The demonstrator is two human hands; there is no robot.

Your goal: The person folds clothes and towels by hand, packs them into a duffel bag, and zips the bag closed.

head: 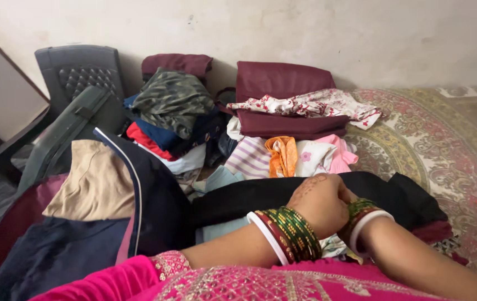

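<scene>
1. A patterned bedspread (444, 145) in cream, green and red covers the surface, running from the near right to the far wall.
2. A heap of clothes fills the left and middle: a navy garment (155, 195) with a thin white stripe lies at the near left, with a beige cloth (96, 187) resting on it.
3. A black cloth (261, 195) stretches across the middle, from the navy garment to the right, just beyond the hands.
4. Farther back, a maroon folded cloth (283, 81) leans at the wall with a white floral garment (311, 103) draped over it; a camouflage garment (174, 97) tops a stack to its left.
5. A small orange cloth (283, 155) lies between the floral garment and the black cloth.
6. The left hand (322, 200), wearing green, red and white bangles, is curled into a loose fist over the black cloth, fingers tucked out of sight; whether they pinch the cloth cannot be told.
7. The right hand (350, 198) is almost wholly hidden behind the left; only its bangled wrist shows, so its fingers cannot be judged.
</scene>
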